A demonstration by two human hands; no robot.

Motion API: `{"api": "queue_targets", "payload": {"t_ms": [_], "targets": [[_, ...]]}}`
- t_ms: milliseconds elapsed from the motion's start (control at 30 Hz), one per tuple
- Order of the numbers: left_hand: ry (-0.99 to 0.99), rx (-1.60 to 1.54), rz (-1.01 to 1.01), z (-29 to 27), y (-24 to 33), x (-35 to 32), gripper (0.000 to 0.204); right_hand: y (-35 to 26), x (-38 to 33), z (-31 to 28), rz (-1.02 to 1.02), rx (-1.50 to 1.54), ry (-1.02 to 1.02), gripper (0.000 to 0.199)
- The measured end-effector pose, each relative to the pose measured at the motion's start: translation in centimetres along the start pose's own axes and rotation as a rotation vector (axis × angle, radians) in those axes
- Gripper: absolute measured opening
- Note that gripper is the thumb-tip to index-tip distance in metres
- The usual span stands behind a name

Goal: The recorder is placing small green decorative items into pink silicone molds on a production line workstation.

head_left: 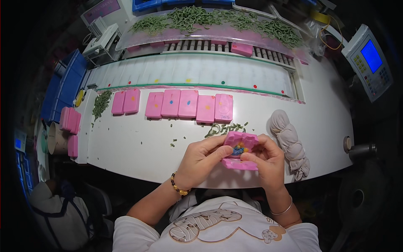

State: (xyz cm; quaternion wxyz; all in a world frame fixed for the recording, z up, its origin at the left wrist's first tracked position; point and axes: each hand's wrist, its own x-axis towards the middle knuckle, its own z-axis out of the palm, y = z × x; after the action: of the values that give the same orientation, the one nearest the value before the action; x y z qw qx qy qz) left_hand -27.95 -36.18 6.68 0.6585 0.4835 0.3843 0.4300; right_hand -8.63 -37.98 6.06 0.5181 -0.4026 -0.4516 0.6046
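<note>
At the far left edge, blue bins lean beside the white table, with a stack of pink blocks and a cardboard tube just below them. A small heap of green rings lies at the table's left end. Next comes a row of flat pink moulds, each rectangular with a small coloured dot on top, laid side by side along the back edge; two stand slightly apart on the left, five touch on the right. Behind them runs a white conveyor with coloured dots along its green-trimmed front edge, and behind that a clear tray piled with green rings. The table in front of the row is bare save for scattered green bits.

At the near, curved edge, the left hand and the right hand together grip an open pink mould, fingers closed on its sides, thumbs pressing at a blue and yellow piece inside. It is held just above the table edge, its lower half near the rim.

Right of the hands lies a twisted beige cloth, then bare table to the right edge. Beyond that stands a grey control panel with a blue screen.
</note>
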Motion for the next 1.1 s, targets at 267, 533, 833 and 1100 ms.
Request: {"api": "queue_targets", "payload": {"t_ms": [267, 533, 833, 1100], "targets": [[-0.01, -0.248, -0.147, -0.6, -0.4, -0.3, 0.037, -1.5, 0.8, 0.5, 0.164, 0.172, 0.059, 0.035], [-0.009, -0.125, 0.049, 1.1, 0.3, -0.5, 0.035, -0.6, 0.8, 1.4, -0.047, 0.033, 0.04, 0.033], [-0.075, -0.056, 0.181, 0.4, -0.4, -0.1, 0.029, -1.4, 1.1, 0.9, -0.455, -0.555, 0.057, 0.028], [0.316, 0.698, 0.725, -0.7, 1.0, 0.6, 0.044, -2.2, 2.7, 1.1, -0.215, -0.299, 0.125, 0.024]]}}
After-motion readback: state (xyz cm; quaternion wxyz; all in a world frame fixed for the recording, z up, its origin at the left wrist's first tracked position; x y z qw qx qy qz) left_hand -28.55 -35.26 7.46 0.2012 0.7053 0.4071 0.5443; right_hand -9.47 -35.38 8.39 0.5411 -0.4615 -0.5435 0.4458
